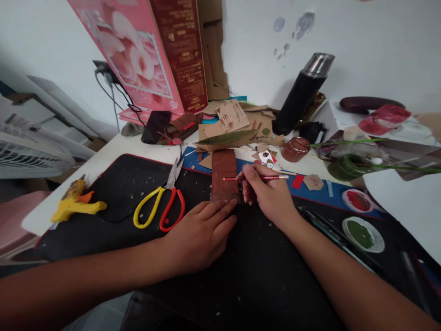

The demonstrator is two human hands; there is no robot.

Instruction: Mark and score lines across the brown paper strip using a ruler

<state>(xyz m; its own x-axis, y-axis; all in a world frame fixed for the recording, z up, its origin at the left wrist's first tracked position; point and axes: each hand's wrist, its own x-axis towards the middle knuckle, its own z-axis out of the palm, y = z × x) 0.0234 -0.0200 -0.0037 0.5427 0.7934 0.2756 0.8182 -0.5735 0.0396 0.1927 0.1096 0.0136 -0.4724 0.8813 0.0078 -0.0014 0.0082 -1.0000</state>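
A brown-painted strip, seemingly cardboard [224,168], lies on the black mat in front of me. My left hand [205,232] rests flat at its near end, fingers stretched out and the tips pressing on the edge. Something clear and thin seems to lie under those fingertips, but I cannot make it out. In my right hand [263,191] is a red and black pencil [272,177], gripped between thumb and fingers, its point at the strip's surface. Scissors [168,191] with one yellow and one red handle lie left of the strip, blades partly apart.
A yellow glue gun [77,202] lies at the left. Cardboard scraps [232,117], a phone [155,126] and a black flask [301,94] stand or lie behind. Paint jars [295,149] and lids of red [358,200] and green paint [361,234] are at the right.
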